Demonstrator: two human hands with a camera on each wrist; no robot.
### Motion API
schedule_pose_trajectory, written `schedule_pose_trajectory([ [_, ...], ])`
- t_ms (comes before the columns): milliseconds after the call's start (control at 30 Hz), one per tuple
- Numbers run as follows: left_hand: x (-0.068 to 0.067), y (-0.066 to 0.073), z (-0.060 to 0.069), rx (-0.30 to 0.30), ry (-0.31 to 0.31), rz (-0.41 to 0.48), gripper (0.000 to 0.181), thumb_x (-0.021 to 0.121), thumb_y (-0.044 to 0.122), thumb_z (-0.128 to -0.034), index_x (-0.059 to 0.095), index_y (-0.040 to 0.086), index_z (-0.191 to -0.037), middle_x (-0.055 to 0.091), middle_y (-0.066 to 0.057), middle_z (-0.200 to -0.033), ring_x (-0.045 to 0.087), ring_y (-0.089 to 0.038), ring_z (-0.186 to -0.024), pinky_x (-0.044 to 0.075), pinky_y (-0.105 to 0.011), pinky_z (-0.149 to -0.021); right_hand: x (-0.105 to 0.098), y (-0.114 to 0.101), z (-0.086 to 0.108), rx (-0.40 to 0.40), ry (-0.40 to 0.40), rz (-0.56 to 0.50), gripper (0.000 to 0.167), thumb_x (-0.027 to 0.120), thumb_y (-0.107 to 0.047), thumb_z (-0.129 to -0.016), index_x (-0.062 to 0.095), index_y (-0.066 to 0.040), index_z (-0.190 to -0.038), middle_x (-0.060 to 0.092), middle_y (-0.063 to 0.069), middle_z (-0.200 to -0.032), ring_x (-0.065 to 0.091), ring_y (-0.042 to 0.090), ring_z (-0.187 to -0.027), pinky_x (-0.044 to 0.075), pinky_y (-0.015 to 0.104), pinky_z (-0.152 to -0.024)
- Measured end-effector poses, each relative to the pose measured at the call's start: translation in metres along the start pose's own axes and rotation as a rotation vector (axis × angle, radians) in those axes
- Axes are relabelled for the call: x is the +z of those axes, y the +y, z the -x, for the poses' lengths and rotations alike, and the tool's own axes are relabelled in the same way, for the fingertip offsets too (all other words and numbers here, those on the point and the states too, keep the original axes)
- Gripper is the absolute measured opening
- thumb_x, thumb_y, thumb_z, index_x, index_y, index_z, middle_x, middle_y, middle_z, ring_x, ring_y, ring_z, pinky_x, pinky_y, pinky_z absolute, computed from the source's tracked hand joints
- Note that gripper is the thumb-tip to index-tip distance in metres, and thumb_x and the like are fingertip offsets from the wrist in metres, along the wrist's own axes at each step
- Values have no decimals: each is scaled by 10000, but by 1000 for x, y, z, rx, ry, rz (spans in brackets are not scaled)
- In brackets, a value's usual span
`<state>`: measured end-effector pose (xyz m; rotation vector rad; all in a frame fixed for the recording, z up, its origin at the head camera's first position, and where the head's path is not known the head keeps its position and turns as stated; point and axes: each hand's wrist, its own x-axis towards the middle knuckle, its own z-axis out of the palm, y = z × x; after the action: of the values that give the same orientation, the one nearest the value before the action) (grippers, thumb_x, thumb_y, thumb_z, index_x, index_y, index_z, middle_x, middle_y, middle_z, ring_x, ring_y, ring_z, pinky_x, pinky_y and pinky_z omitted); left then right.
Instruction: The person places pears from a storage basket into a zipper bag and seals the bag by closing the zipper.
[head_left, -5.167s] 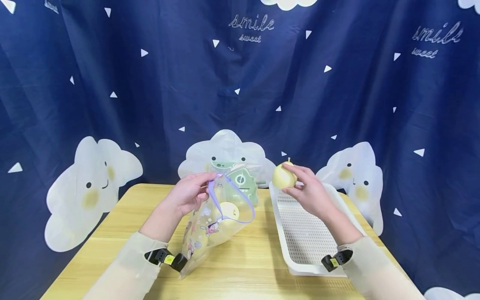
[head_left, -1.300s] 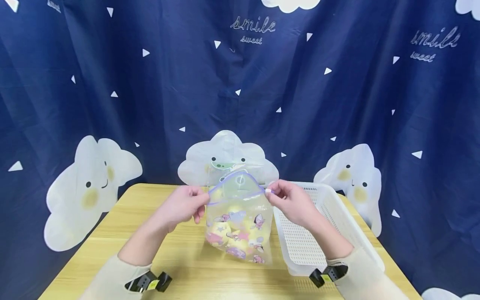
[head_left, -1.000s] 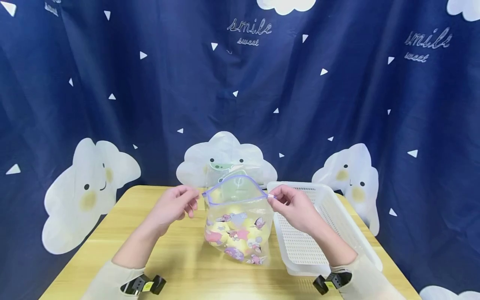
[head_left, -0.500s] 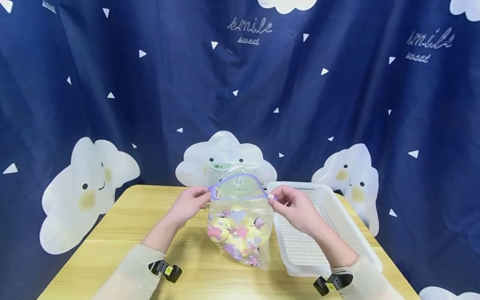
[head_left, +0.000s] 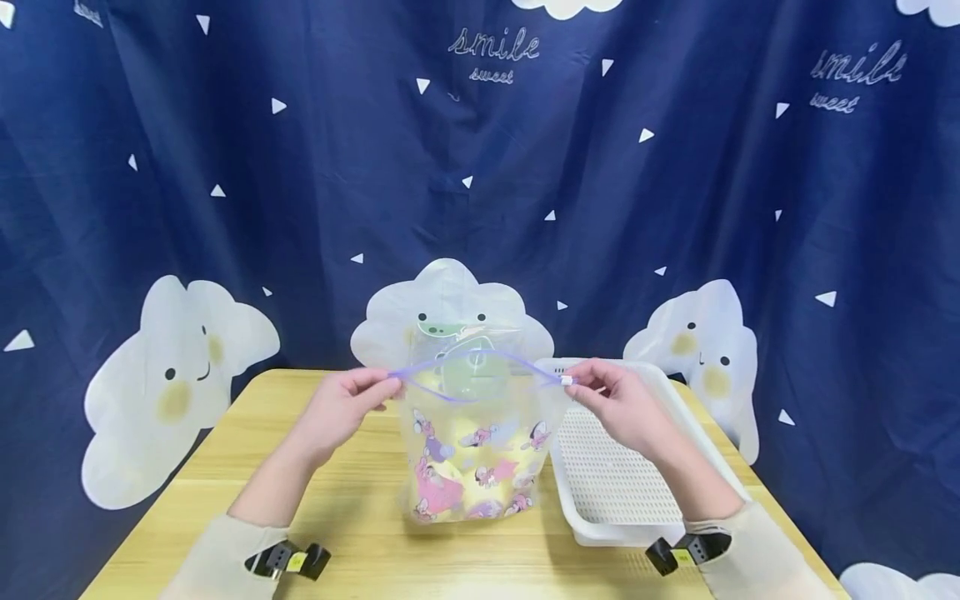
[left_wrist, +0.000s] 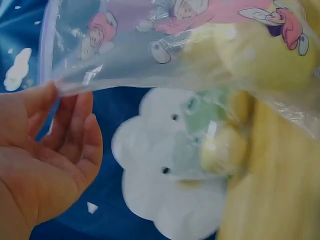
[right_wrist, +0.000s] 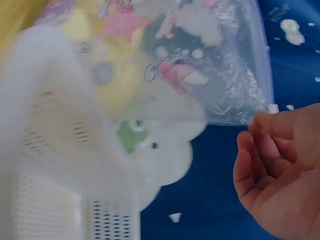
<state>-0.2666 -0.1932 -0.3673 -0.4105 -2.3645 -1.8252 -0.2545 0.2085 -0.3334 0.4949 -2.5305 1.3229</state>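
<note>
A clear zip bag (head_left: pixel 480 450) with pink and purple cartoon prints stands upright on the table, with yellow pears showing dimly through it. Its purple-edged mouth is stretched wide, the two rims bowed apart in the middle. My left hand (head_left: pixel 341 408) pinches the left end of the rim between thumb and forefinger. At the other end, beside the white slider (head_left: pixel 566 380), my right hand (head_left: pixel 622 406) pinches the corner; the right wrist view shows its other fingers loosely curled. Behind stands a second clear bag (head_left: pixel 468 333) with a green dinosaur print, partly hidden; yellow fruit shows there in the left wrist view.
On the right a white perforated basket (head_left: pixel 615 533) lies under my right forearm, near the bag's side. The wooden table (head_left: pixel 247 450) ends at a dark blue curtain (head_left: pixel 480 150) with cloud prints.
Earlier my right hand held a pear near the tilted bag; now it pinches the rim. The left hand briefly let go, regripped the left corner and moved left, so the mouth is stretched wider.
</note>
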Motion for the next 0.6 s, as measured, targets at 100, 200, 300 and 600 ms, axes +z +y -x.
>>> schedule_pose_trajectory([
  [100,-1,-8,8,-21,-18,43,308,692,201,-1097,750,-59,-1251,784,84,-991,719,-71,-985,623,-263,-908,4,7,3,-1,-52,-23,172,751,-106,-1038,762,-21,-1187,737,92,-955,578,85,-756,492,233,-653],
  [200,0,-16,11,-54,-14,118,355,703,193,-1090,696,-78,-1319,776,83,-1030,728,-67,-1011,642,-285,-922,8,9,4,16,-62,-46,172,755,-133,-1039,771,-36,-1179,709,67,-926,566,100,-749,478,238,-639],
  [300,2,-22,10,-109,-2,123,388,739,212,-1069,676,-52,-1347,769,46,-1095,719,-81,-1029,646,-290,-914,11,8,4,42,-80,-40,163,750,-176,-1049,784,-69,-1167,677,32,-904,561,121,-761,472,247,-641],
  [600,13,-21,2,-140,76,57,307,735,221,-1072,728,6,-1291,788,12,-1048,717,-93,-992,602,-286,-883,24,13,-3,49,-136,-46,192,775,-158,-1027,770,-72,-1198,788,84,-1100,688,171,-951,569,245,-803],
])
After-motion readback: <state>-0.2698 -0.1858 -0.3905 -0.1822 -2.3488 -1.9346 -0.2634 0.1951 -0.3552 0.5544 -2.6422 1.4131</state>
